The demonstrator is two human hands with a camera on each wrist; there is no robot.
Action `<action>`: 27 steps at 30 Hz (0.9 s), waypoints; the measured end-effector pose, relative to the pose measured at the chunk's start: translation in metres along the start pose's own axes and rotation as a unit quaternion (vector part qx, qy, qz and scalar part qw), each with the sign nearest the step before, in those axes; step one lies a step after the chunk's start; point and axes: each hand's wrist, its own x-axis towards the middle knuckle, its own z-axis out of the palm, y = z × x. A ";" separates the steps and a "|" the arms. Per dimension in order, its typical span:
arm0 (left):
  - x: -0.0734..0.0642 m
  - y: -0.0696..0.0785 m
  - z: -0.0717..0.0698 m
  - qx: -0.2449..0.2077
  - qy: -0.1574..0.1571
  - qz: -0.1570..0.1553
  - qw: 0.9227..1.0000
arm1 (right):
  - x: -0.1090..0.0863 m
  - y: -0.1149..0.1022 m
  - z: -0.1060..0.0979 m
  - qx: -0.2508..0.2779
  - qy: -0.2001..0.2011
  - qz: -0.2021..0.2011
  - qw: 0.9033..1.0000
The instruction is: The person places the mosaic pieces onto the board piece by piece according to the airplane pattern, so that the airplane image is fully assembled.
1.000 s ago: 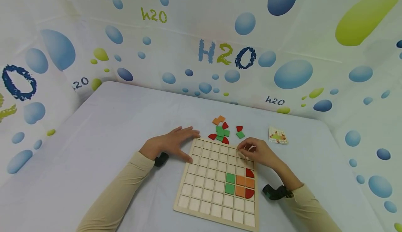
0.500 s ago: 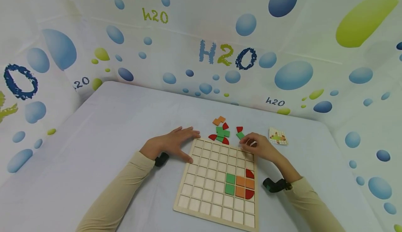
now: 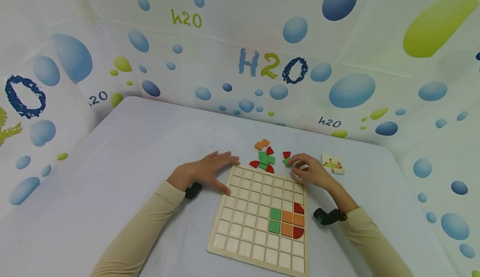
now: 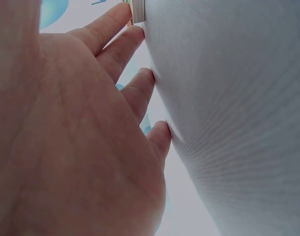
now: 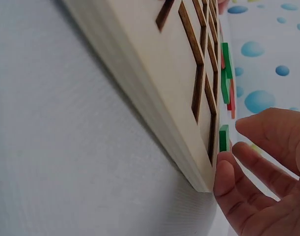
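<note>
A wooden grid board (image 3: 240, 210) lies on the table with green, orange and red pieces set in its right part. My left hand (image 3: 208, 170) rests at its far left corner, fingers spread; in the left wrist view the fingertips (image 4: 135, 34) meet the board's edge. Just beyond the far right corner is my right hand (image 3: 311, 170), its index fingertip right at a loose green square tile (image 3: 286, 161). The right wrist view has that green tile (image 5: 224, 138) by the fingers, with the thumb apart from them.
Behind the board lie several loose green tiles (image 3: 264, 157) with red quarter-circle pieces and orange tiles (image 3: 261, 144). Another red quarter-circle (image 3: 286, 154) sits behind the single green tile. A pattern card (image 3: 332, 163) is to the right. A printed curtain surrounds the table.
My right hand has moved away from over the board's far right squares, outward to the loose green tile. My left hand has stayed in place.
</note>
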 end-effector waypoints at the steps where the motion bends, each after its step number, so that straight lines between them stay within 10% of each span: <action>1: 0.000 0.000 0.000 0.001 -0.001 -0.001 1.000 | 0.000 -0.001 -0.001 0.003 -0.007 0.002 1.000; 27: 0.003 0.003 -0.001 0.008 -0.002 -0.009 1.000 | -0.001 0.001 -0.003 -0.020 -0.049 -0.001 0.999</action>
